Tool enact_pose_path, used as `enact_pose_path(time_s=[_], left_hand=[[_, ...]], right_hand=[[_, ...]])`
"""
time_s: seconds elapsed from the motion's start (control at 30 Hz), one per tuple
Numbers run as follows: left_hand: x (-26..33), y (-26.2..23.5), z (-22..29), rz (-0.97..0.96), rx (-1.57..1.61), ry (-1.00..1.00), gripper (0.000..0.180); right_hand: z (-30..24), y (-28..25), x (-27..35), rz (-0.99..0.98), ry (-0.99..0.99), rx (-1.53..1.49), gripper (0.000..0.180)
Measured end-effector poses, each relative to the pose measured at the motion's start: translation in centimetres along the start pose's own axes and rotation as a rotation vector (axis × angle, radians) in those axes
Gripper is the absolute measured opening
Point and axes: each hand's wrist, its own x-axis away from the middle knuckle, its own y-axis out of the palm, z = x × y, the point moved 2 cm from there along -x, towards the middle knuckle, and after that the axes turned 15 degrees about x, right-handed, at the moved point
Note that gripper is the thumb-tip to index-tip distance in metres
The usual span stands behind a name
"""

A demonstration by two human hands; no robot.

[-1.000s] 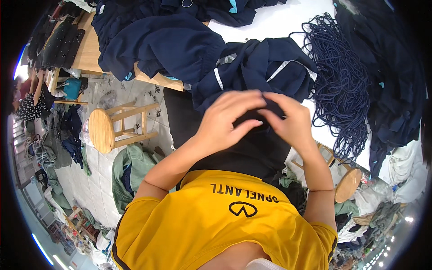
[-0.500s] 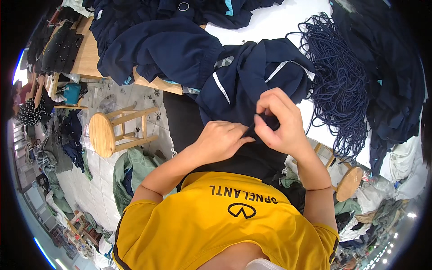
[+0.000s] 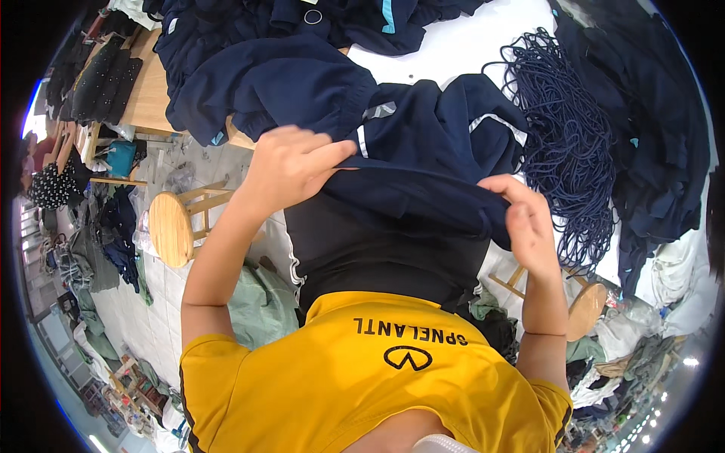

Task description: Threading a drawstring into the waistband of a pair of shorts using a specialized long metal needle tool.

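Pinching the dark navy garment [image 3: 423, 204] along its folded upper edge, the left hand [image 3: 291, 166] has its fingers [image 3: 332, 153] curled together on the cloth, thumb meeting the fingertips just above the fold. The right hand [image 3: 525, 226] grips the same edge at its other end, its fingers [image 3: 504, 189] closed down over the fabric, so the stretch of cloth between the two hands hangs spread in front of the person's lap. The garment's far part, with pale piping stripes, lies bunched on the white worktop [image 3: 453, 45] just beyond the hands.

Outward from the left hand, a heap of other navy garments [image 3: 257, 90] covers the worktop's near left corner and spills over its wooden edge. Beyond the right hand, a thick tangle of dark blue cord [image 3: 566, 136] lies on the worktop, its loops trailing down past the edge, and more dark clothing [image 3: 649, 151] is piled farther right.

Below the hands are the person's black trousers and yellow shirt [image 3: 362, 385]. On the tiled floor to the left stands a round wooden stool [image 3: 170, 226], with green cloth [image 3: 260, 302] heaped just beside the person's left leg. A second wooden stool [image 3: 585, 309] shows at the lower right, near the right forearm, among scattered clothes.
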Motion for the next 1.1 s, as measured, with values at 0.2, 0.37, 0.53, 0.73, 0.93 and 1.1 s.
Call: enact_pose_path(time_s=[0.2, 0.37, 0.53, 0.73, 0.93, 1.1], left_hand=[[-6.4, 3.6, 3.0, 0.567, -0.088, 0.2, 0.026], [-6.2, 6.7, 2.6, 0.829, 0.61, -0.163, 0.044], [-4.6, 6.2, 3.7, -0.139, 1.339, -0.396, 0.021], [-4.7, 6.4, 4.0, -0.183, 1.168, -0.363, 0.034], [-4.6, 7.8, 5.7, 0.136, 0.921, -0.407, 0.02], [-3.1, 1.2, -5.1, 0.594, 0.405, -0.467, 0.015]], right_hand=[[-2.8, 1.5, -2.2, 0.234, -0.201, 0.341, 0.048], [-4.0, -2.1, -0.2, 0.518, -0.151, 0.286, 0.015], [-3.6, -4.5, 0.7, 0.717, 0.011, 0.275, 0.013], [-3.6, -4.0, 0.1, 0.389, 0.036, 0.472, 0.009], [-3.2, -0.4, -1.2, -0.047, 0.082, 0.515, 0.059], [-0.8, 1.7, 2.2, -0.064, 0.114, -0.208, 0.079]])
